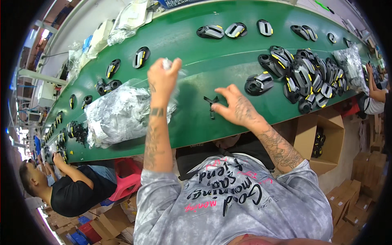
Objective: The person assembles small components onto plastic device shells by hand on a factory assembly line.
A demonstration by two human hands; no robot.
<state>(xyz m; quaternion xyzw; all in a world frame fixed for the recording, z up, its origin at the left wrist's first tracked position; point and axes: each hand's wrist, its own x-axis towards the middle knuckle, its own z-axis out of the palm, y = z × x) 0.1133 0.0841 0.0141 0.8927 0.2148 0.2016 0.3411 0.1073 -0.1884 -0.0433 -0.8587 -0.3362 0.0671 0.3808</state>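
A long green worktable (190, 130) runs past me, a pale line drawn along it. Toward its right there's a heap of black-and-grey shells (303, 77) (yellow patches showing all over), with a lone shell (259, 84) just beside. More shells (265, 27) lie scattered along the far side. Left of the middle sits a mound of clear plastic bags (118, 116).

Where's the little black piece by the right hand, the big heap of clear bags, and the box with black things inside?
Little black piece (212, 108): head view, middle.
Big clear bag heap (117, 115): head view, crumpled middle.
Cardboard box (333, 143): head view, side wall.
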